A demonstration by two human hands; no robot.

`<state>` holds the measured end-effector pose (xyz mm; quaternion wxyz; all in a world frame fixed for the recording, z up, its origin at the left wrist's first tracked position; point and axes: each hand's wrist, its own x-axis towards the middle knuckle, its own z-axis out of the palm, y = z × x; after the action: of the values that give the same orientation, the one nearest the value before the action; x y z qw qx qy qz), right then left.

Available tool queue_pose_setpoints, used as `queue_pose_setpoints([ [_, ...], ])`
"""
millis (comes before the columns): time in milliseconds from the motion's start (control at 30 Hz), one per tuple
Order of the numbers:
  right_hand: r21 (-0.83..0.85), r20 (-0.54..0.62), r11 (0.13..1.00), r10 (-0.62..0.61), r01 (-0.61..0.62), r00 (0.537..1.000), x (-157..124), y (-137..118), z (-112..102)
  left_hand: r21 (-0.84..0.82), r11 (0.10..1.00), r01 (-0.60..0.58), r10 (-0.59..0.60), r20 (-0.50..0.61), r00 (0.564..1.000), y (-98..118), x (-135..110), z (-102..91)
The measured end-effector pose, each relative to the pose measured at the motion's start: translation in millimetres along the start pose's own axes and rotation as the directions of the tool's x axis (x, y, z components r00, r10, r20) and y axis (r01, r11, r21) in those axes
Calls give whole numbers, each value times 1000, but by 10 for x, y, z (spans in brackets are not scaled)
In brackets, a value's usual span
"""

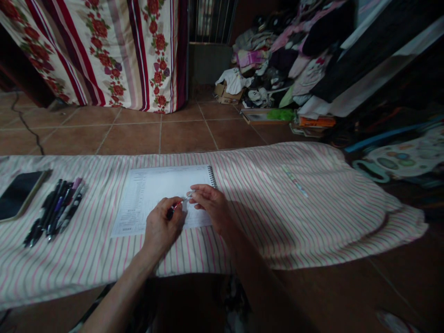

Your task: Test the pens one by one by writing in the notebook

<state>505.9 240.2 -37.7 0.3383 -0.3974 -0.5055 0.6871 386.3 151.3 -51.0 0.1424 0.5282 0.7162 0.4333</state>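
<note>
Red pen, one, left fingers, right fingers gripping it, one notebook beneath

Phone partly beyond the left edge

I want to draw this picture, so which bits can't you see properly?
All in the head view:
Notebook page: writing too small and blurred to read.
Pen-like thing: partly covered by the left hand.
Phone: cut off by the picture's left edge.
Right hand: too blurred to tell its grip.
</note>
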Motion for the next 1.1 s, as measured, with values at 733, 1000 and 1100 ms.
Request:
queue_pose_setpoints([
  [733, -49, -2, 998, -49, 49, 999, 84, 157, 8, 15, 999, 29, -28, -4, 1000, 11, 14, 11],
  [1000, -69, 15, 995, -67, 68, 998, 95, 197, 37, 51, 999, 1, -1, 10, 1000, 4, 23, 3],
  [1100, -86, 18, 993, -81, 82, 997, 94, 202, 34, 67, 998, 6, -8, 31, 999, 16, 24, -6],
])
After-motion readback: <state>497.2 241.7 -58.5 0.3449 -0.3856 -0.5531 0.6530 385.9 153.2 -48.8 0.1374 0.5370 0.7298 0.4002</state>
